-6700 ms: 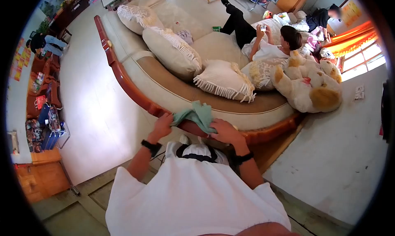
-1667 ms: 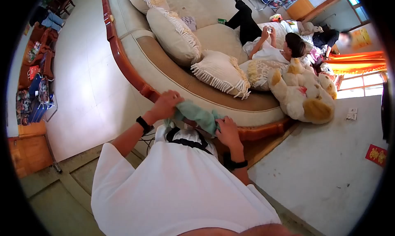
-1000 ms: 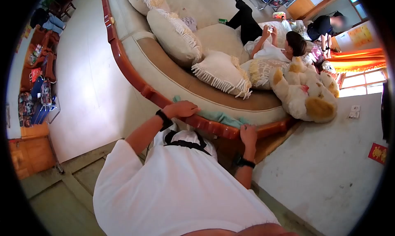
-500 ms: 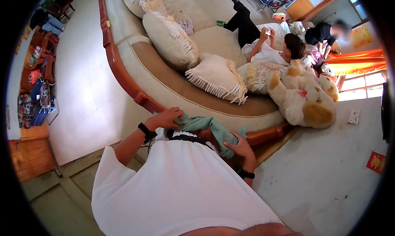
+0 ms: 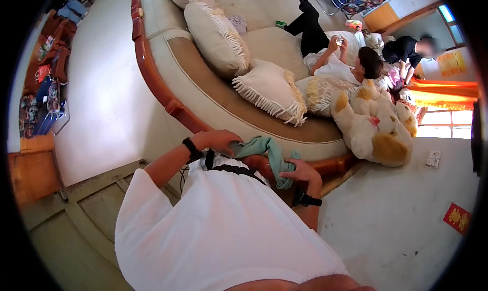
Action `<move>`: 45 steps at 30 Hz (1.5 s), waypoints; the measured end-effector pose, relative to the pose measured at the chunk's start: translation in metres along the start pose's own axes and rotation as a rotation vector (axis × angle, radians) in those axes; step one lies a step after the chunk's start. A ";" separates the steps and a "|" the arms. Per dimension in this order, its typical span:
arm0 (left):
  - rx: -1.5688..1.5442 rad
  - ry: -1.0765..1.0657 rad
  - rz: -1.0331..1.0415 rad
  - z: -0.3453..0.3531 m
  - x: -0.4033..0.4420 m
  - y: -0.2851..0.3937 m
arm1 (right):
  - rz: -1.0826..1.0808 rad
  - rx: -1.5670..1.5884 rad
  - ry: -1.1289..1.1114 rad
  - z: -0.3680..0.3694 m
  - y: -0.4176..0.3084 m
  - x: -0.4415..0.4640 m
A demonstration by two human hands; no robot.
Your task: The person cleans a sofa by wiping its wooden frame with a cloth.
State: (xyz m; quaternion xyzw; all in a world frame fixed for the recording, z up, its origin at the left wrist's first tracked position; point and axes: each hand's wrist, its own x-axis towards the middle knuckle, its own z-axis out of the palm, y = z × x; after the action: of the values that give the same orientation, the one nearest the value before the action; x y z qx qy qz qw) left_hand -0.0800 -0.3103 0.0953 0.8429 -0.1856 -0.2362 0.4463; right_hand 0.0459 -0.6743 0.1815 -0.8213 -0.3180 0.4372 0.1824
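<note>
A green cloth (image 5: pixel 272 156) lies bunched over the red-brown wooden rim (image 5: pixel 183 116) of the curved sofa (image 5: pixel 236 119), between my hands. My left hand (image 5: pixel 219 140) is curled on the cloth's left end, at the rim. On the cloth's right end, my right hand (image 5: pixel 302 171) grips a fold between thumb and fingers. Part of the cloth hangs down on my side of the rim. Each wrist has a black band. Fringed cushions, one of them pale and pointed (image 5: pixel 272 90), rest along the sofa's back just beyond the rim.
A person (image 5: pixel 330 62) reclines on the sofa holding a small device. Another person (image 5: pixel 404 52) in black bends over at the far right. A large plush toy (image 5: pixel 378 126) sits at the sofa's right end beside the white wall (image 5: pixel 376 209). Wooden seats (image 5: pixel 53 57) stand at the far left.
The cloth, earlier pressed flatter along the rim, is now bunched and raised between my hands. Compared with a second ago, my right hand is lower. The person in black has shifted.
</note>
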 end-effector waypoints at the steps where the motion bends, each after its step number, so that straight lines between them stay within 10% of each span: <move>1: -0.046 0.068 -0.006 -0.003 -0.012 0.001 | -0.005 0.003 -0.004 -0.007 -0.020 0.001; 11: 0.157 0.462 -0.148 -0.010 -0.080 -0.023 | -0.217 -0.448 -0.061 0.056 -0.110 0.097; 21: 0.404 0.098 0.036 0.029 0.018 0.023 | -0.299 -0.212 0.216 0.052 -0.074 0.023; 28: 0.147 0.013 0.235 0.019 0.008 0.051 | 0.239 0.076 0.503 0.065 -0.086 -0.014; 35: 0.173 0.350 0.098 -0.020 -0.079 -0.078 | 0.530 -0.209 0.408 0.092 -0.144 0.049; 45: 0.087 0.365 0.112 -0.060 -0.133 -0.097 | 0.067 -0.289 0.285 0.142 -0.225 0.206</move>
State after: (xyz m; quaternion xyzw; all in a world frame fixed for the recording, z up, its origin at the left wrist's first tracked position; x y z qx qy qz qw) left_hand -0.1453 -0.1485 0.0742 0.8787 -0.1583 -0.0461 0.4480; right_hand -0.0687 -0.3668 0.1089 -0.9025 -0.3210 0.2722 0.0914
